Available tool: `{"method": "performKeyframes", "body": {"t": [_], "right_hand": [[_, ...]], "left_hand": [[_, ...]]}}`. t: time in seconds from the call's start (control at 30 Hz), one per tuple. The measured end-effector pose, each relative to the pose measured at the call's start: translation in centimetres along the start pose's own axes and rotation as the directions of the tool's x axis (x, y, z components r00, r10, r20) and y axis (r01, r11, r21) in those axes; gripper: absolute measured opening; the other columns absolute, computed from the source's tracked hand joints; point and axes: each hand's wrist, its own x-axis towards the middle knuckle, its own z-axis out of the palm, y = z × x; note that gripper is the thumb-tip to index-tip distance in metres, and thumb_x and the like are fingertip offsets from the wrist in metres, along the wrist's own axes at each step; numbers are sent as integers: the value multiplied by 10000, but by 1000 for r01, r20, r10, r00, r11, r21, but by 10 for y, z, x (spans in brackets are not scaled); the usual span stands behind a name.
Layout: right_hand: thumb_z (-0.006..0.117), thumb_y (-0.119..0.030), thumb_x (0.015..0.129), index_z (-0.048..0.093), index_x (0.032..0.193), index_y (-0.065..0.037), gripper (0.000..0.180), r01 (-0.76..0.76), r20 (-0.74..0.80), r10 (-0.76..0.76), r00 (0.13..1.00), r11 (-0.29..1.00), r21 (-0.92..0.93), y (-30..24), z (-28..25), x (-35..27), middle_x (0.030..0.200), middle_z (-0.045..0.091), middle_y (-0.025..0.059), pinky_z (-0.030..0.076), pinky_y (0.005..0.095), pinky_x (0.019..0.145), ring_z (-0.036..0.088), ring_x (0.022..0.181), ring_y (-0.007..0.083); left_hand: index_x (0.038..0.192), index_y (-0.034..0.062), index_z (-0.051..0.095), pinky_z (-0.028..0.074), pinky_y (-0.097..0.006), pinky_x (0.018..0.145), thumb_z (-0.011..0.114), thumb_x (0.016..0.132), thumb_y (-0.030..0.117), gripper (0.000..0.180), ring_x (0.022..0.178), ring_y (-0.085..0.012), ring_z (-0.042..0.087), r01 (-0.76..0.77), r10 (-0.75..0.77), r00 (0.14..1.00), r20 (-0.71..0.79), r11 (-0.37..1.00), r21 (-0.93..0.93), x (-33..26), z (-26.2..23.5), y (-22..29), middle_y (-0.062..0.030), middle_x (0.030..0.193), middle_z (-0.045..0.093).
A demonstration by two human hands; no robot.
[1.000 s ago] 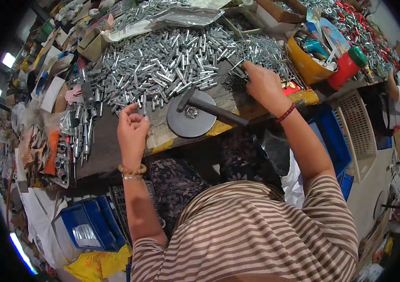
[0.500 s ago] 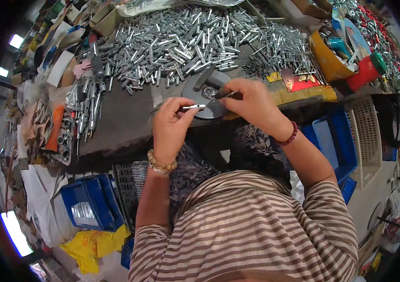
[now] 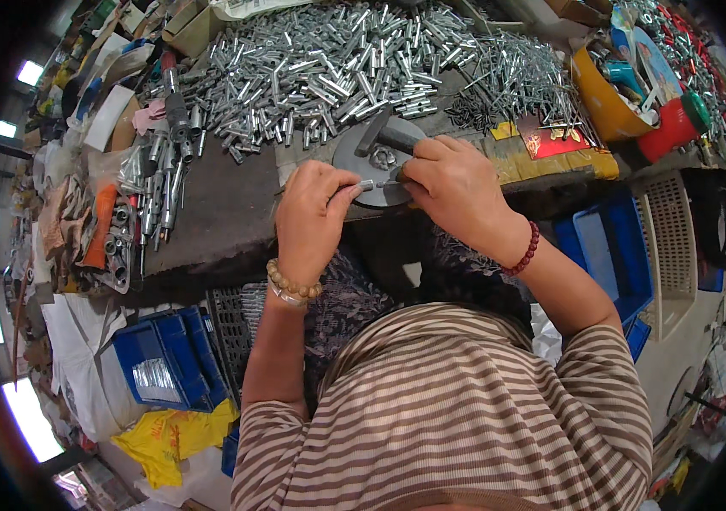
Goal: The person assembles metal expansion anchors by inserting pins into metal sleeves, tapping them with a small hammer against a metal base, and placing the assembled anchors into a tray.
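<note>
Between the thumb and forefinger of my left hand (image 3: 314,206) is a short silver metal tube (image 3: 366,184), held level. My right hand (image 3: 458,186) pinches a thin dark rod (image 3: 390,182) whose tip meets the tube's right end; whether it sits inside cannot be made out. Both hands are just over the near edge of a round grey metal disc (image 3: 352,151) on the bench. A hammer (image 3: 377,134) lies across the disc, its handle partly behind my right fingers. Small shiny metal rings (image 3: 382,157) sit at the disc's middle.
A heap of silver tubes (image 3: 312,81) covers the bench's back, with thin metal pins (image 3: 527,81) right of it. A yellow container (image 3: 600,95) and a red jar (image 3: 668,132) stand at right. Metal tools (image 3: 158,192) lie left. Blue crates (image 3: 163,362) stand below.
My right hand has moved slightly down and brought the thin rod to the tube's end. The tube has shifted slightly. The whole view has shifted a little.
</note>
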Motion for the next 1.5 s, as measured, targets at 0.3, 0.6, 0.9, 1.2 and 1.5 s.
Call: {"method": "performKeyframes", "body": {"t": [0.3, 0.6, 0.9, 1.2, 1.5], "right_hand": [[766, -67, 754, 706, 849, -82, 114, -33, 17, 31, 999, 992, 122, 6, 3, 2, 899, 624, 69, 517, 434, 781, 650, 905, 304], [768, -77, 759, 724, 857, -93, 108, -58, 71, 44, 996, 978, 202, 9, 12, 8, 884, 625, 77, 500, 447, 791, 647, 912, 306], [793, -115, 773, 728, 863, -92, 113, -237, -69, 241, 968, 969, 70, 51, -23, 3, 884, 632, 75, 538, 460, 784, 660, 920, 315], [772, -132, 791, 705, 899, -74, 139, -62, -28, 56, 998, 965, -256, 82, -12, 10, 926, 635, 74, 558, 439, 826, 663, 949, 308], [736, -95, 850, 647, 962, -15, 164, -136, 18, 135, 991, 967, 214, 40, -8, 18, 955, 627, 150, 526, 484, 812, 637, 960, 393]], "left_hand": [[993, 33, 752, 509, -320, 775, 753, 886, 38, 108, 872, -222, 653, 54, -53, 998, 14, 994, -93, -5, 5, 4, -80, 945, 654], [975, 48, 753, 499, -350, 710, 770, 880, 74, 100, 824, -243, 647, 62, -65, 998, -8, 977, -204, -4, 10, -1, -79, 927, 641], [957, 38, 749, 500, -353, 723, 775, 872, 60, 91, 830, -250, 644, 60, -63, 998, -12, 981, -187, -8, 8, -3, -90, 933, 642], [955, 47, 750, 511, -366, 737, 787, 859, 60, 103, 865, -268, 654, 39, -46, 998, -37, 983, -179, -9, 13, -4, -90, 940, 649], [963, 60, 750, 506, -381, 728, 766, 868, 71, 97, 854, -284, 649, 41, -49, 998, -43, 986, -160, -10, 13, -3, -94, 949, 641]]}}
